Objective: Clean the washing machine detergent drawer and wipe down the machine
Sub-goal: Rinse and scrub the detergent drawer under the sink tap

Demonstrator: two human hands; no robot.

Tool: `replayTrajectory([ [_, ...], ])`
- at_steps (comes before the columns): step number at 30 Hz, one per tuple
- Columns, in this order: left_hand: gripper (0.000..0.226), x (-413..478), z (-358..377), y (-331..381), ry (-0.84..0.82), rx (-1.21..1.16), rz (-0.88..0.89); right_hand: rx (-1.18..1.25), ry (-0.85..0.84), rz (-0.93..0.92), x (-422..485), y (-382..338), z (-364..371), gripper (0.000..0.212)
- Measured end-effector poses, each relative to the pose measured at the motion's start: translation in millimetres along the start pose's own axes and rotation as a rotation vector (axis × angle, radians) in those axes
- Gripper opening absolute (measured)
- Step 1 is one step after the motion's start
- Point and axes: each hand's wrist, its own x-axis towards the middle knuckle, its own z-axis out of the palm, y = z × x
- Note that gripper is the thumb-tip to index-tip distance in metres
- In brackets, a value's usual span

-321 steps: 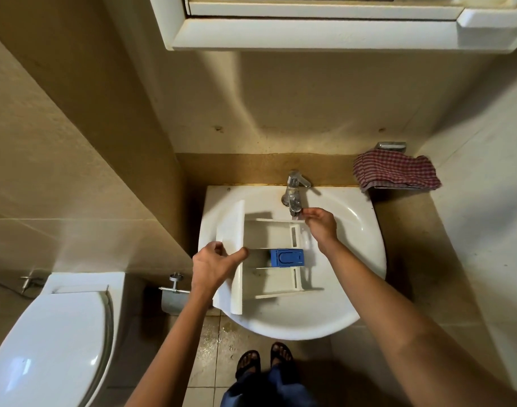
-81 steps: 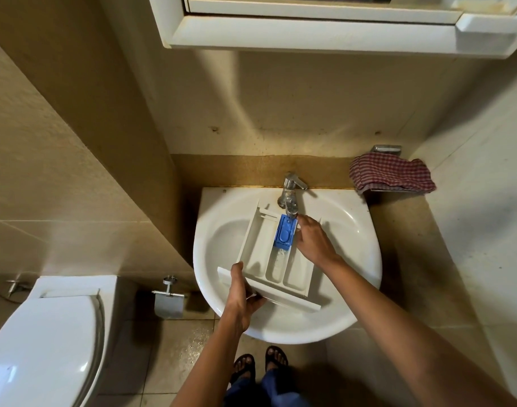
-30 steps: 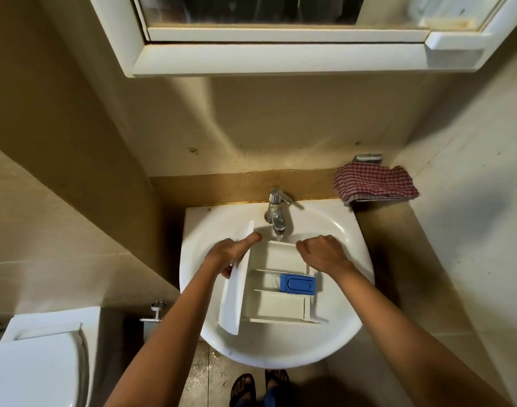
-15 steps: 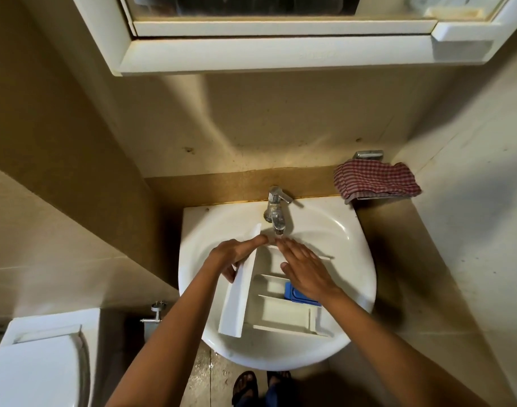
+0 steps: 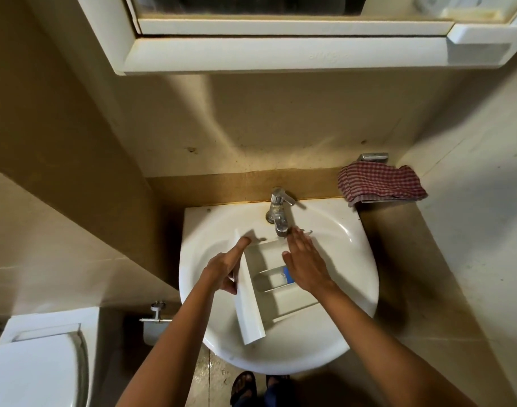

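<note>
While left hand (image 5: 222, 267) grips the drawer (image 5: 251, 306) in the sink (image 5: 283, 359), right hand (image 5: 305, 265) spreads flat.

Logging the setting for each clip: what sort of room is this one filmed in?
Most likely a small home bathroom. A white washbasin with a tap stands against the wall, a toilet sits at the lower left, and a mirror cabinet hangs above. The detergent drawer lies in the basin.

The drawer (image 5: 250, 306) fills the sink's (image 5: 351, 259) middle; the tap (image 5: 278, 211) overhangs its far end; room, apparently, right and near.
</note>
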Motion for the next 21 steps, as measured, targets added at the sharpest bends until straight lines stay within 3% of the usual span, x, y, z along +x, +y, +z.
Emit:
replayTrajectory([
  [3,0.094,-3,6,1,0.009,0.004,0.015,0.07,-0.035,0.111,5,-18,3,0.065],
  [7,0.111,-5,15,3,-0.001,-0.054,0.011,0.144,-0.195,-0.291,2,-60,3,0.068],
  [9,0.114,-3,12,0,-0.02,-0.072,0.015,0.087,-0.172,-0.375,2,-54,1,0.062],
  [11,0.109,-5,6,-2,-0.026,-0.041,0.027,0.006,-0.091,-0.31,2,-37,0,0.057],
  [14,0.103,-7,0,-5,-0.031,-0.009,0.038,0.013,0.071,-0.014,2,-12,-2,0.066],
  [16,0.101,-7,-1,-6,-0.031,-0.007,0.051,0.03,0.079,0.142,5,-10,-4,0.068],
  [21,0.11,-7,1,-9,-0.017,0.006,0.099,0.133,0.023,0.241,7,-51,2,0.08],
])
